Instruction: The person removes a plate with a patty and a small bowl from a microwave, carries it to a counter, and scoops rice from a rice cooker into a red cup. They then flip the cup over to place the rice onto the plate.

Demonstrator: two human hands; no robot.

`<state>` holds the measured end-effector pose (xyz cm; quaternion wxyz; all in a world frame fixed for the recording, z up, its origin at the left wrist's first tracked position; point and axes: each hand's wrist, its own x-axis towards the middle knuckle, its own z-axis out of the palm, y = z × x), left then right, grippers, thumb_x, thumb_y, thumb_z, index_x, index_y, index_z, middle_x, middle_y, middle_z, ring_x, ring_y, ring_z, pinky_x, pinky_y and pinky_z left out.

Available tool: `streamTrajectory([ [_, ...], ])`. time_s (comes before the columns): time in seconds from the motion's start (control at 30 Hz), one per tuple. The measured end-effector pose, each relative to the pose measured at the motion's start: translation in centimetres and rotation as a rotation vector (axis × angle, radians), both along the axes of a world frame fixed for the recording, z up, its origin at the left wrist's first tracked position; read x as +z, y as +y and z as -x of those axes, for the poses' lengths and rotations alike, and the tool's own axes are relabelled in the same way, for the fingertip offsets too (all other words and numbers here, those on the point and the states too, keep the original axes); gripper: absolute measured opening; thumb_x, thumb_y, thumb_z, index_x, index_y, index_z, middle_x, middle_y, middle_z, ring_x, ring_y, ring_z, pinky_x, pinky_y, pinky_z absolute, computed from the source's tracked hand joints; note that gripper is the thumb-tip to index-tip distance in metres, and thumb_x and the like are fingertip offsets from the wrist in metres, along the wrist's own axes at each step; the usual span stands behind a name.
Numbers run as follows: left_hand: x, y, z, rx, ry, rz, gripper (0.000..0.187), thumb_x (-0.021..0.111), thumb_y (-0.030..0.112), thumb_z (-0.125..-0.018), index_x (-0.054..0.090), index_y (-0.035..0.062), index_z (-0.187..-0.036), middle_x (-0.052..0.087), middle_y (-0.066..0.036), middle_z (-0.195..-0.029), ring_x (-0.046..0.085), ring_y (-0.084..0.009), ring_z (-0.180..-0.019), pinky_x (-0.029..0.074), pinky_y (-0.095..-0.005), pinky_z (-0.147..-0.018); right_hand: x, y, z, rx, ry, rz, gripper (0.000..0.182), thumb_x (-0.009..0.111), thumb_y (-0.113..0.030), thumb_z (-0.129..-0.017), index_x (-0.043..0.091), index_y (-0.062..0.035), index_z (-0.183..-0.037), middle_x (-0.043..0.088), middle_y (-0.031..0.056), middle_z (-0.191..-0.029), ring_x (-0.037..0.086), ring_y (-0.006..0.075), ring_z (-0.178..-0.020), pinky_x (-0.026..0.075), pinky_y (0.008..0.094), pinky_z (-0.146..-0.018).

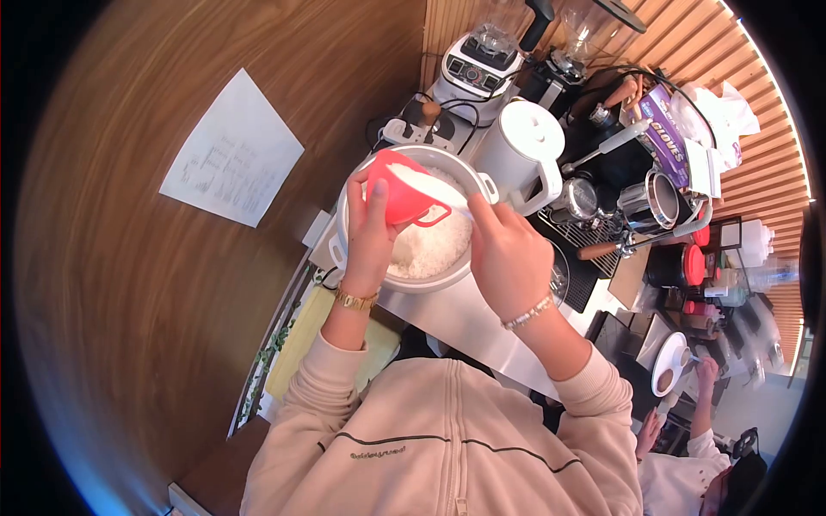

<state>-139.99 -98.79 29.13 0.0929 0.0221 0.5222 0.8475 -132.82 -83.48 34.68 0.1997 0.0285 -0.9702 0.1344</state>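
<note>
The left hand (370, 245) is clamping its fingers on the red cup (403, 206), probably light and best held by its wall, above the white pot (423, 285), upper centre; whether the right hand's (514, 262) fingers are gripping anything is unclear.

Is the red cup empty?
No, the red cup in the left hand has white food inside it.

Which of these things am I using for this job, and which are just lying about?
In use:
red container, in your left hand
pot
white rice

Apparently just about:
white jug
blender
gloves box
paper
</note>
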Motion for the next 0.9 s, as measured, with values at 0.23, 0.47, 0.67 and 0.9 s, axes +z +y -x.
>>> streamTrajectory([
  [0.23,-0.5,-1.6,-0.1,-0.090,-0.096,-0.164,0.053,0.036,0.050,-0.096,0.038,0.0090,-0.129,0.049,-0.013,-0.127,0.052,-0.0263,-0.116,0.048,-0.0431,-0.093,2.3,1.8,-0.6,0.032,-0.015,0.328,0.019,0.061,-0.006,-0.078,0.054,-0.0114,-0.095,0.060,0.0079,-0.067,0.059,0.0278,-0.054,0.044,0.0363,-0.045],
  [0.47,-1.2,-1.9,-1.0,-0.161,-0.098,-0.197,0.069,0.036,0.059,-0.093,0.037,0.0037,-0.134,0.048,-0.012,-0.130,0.047,-0.0246,-0.121,0.041,-0.0423,-0.101,3.3,1.9,1.0,0.218,-0.154,0.172,0.017,0.062,-0.007,-0.079,0.055,-0.0125,-0.094,0.058,0.0085,-0.057,0.059,0.0306,-0.052,0.044,0.0377,-0.045],
  [0.67,-1.4,-4.5,-1.5,-0.078,-0.173,-0.278,0.074,0.032,0.065,-0.090,0.038,0.0054,-0.135,0.046,-0.011,-0.134,0.045,-0.0252,-0.124,0.037,-0.0427,-0.103,5.4,3.6,1.6,0.140,-0.263,0.643,0.008,0.060,-0.008,-0.082,0.056,-0.0055,-0.088,0.063,0.0111,-0.061,0.064,0.0259,-0.055,0.048,0.0316,-0.053],
  [0.9,-3.0,-8.1,-4.8,0.201,-0.147,-0.168,0.073,0.032,0.063,-0.091,0.038,0.0059,-0.135,0.044,-0.010,-0.137,0.041,-0.0264,-0.127,0.034,-0.0442,-0.105,-1.6,2.7,3.4,0.099,-0.491,0.182,0.019,0.057,-0.011,-0.081,0.056,-0.0070,-0.100,0.064,0.0154,-0.068,0.065,0.0338,-0.063,0.051,0.0450,-0.061],
])
